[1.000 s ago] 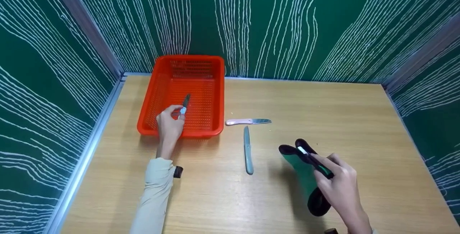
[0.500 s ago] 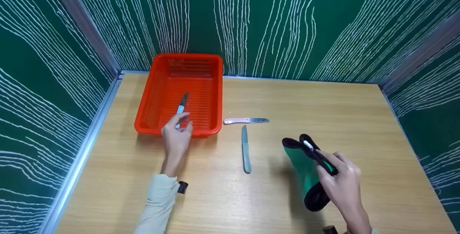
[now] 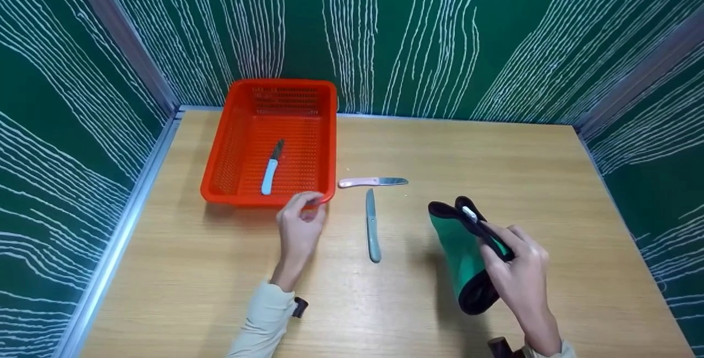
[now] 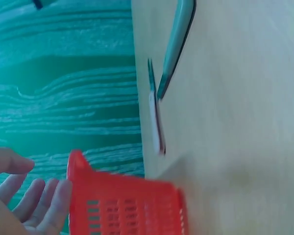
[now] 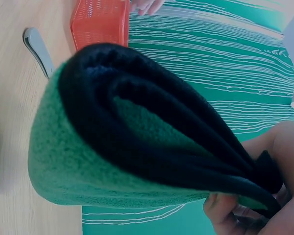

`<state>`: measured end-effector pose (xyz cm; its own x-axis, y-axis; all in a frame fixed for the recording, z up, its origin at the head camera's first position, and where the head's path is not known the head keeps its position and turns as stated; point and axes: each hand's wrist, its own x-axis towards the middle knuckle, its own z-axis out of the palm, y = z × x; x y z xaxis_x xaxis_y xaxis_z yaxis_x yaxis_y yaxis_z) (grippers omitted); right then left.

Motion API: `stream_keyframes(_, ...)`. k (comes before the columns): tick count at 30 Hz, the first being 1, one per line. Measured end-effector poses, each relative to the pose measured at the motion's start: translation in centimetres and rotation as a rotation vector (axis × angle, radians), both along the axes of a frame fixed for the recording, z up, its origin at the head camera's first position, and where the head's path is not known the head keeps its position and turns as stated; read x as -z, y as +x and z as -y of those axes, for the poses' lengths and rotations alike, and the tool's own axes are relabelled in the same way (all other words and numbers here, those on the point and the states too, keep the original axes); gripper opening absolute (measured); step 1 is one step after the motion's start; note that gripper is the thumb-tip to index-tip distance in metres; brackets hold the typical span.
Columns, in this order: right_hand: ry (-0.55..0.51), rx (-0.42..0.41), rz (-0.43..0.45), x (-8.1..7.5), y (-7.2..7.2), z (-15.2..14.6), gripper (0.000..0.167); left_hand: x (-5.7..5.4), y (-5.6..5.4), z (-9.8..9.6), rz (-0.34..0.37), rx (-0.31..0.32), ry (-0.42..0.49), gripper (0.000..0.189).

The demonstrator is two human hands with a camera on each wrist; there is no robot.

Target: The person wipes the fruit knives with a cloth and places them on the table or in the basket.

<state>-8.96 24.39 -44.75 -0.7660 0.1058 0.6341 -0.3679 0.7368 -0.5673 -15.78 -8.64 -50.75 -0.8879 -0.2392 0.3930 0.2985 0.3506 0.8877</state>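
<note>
One folded green cloth (image 3: pixel 457 252), edged in black, sits toward 4 o'clock as the head view sees it, raised over the tabletop (image 3: pixel 484 165) and casting a shadow at its 7 o'clock side. The right hand (image 3: pixel 520 273) pinches its edge at 3 o'clock, thumb and fingers drawn together on the layers, a white tag (image 3: pixel 469 214) showing just past them.

Toward 10 o'clock stands the basket (image 3: pixel 332 143), its 12 o'clock rim near the tabletop's far edge. The left hand (image 3: pixel 300 229) is at the basket's 5 o'clock corner, fingers loosely bent, thumb and forefinger apart, holding nothing; whether it touches the rim I cannot tell.

Inside the basket lies the blue knife (image 3: pixel 271 166), blade toward 1 o'clock. Just beside the basket's 4 o'clock side is the pink knife (image 3: pixel 373 181), blade toward 3. Below it, the teal knife (image 3: pixel 371 225) points to 12, its tip near the pink knife.

A stretch of tabletop separates the teal knife from the cloth; another runs from the right hand to the 3 o'clock edge. Green, white-lined wall (image 3: pixel 308 28) bounds the far side.
</note>
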Motion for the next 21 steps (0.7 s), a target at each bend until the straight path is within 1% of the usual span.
stream_keyframes(3, -0.006, 0.003, -0.001, 0.0, 0.0, 0.1, 0.026, 0.4, 0.2, -0.8, 0.028, 0.009, -0.024, 0.02)
stream_keyframes(7, -0.01, -0.003, 0.003, 0.1, 0.0, 0.2, 0.026, 1.1, 0.7, -2.0, 0.11, 0.013, -0.048, 0.02)
stream_keyframes(11, -0.021, -0.014, 0.015, 0.2, -0.1, 0.3, 0.026, 2.0, 1.3, -3.7, 0.218, 0.072, -0.093, 0.02)
stream_keyframes(14, -0.027, -0.019, 0.014, 0.2, -0.1, 0.4, 0.026, 2.5, 1.5, -4.9, 0.284, 0.117, -0.121, 0.021)
stream_keyframes(16, -0.027, -0.021, 0.01, 0.2, -0.2, 0.5, 0.027, 2.8, 1.5, -5.6, 0.309, 0.125, -0.132, 0.021)
stream_keyframes(21, -0.032, -0.022, 0.016, 0.2, -0.1, 0.7, 0.027, 3.5, 1.7, -6.9, 0.371, 0.142, -0.199, 0.023)
